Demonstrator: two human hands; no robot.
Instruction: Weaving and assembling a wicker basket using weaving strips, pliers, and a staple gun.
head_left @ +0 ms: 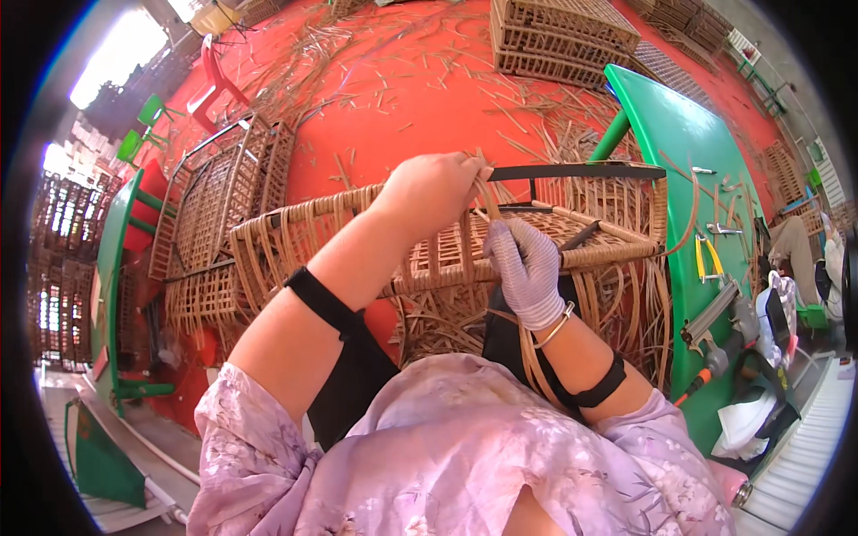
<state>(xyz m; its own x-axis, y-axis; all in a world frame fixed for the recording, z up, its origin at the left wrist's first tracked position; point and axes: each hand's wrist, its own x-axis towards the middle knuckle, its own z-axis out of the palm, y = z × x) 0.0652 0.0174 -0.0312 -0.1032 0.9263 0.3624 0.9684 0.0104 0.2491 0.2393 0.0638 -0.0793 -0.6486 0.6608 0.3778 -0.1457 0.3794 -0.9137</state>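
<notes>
A long wicker basket point(639, 248) lies on its side across my lap, its lattice of brown strips showing and part of its frame a bare black bar point(581, 171). Bare, my left hand point(431, 189) is closed at the far rim, pinching a flat rattan strip point(489, 198) beside the end of the black bar. My right hand point(525, 268), in a thin striped glove, is closed on the same strip nearer to me. Long loose strips trail below it past my wrist. Wrapped strips cover the rim on the left; my left fingertips are partly hidden.
A green table point(688, 134) on the right carries pliers with yellow handles point(709, 259) and other tools. Another wicker basket point(214, 205) stands at left beside a second green table point(114, 268). Stacked baskets point(563, 45) stand ahead. Cut strips litter the red floor point(393, 125).
</notes>
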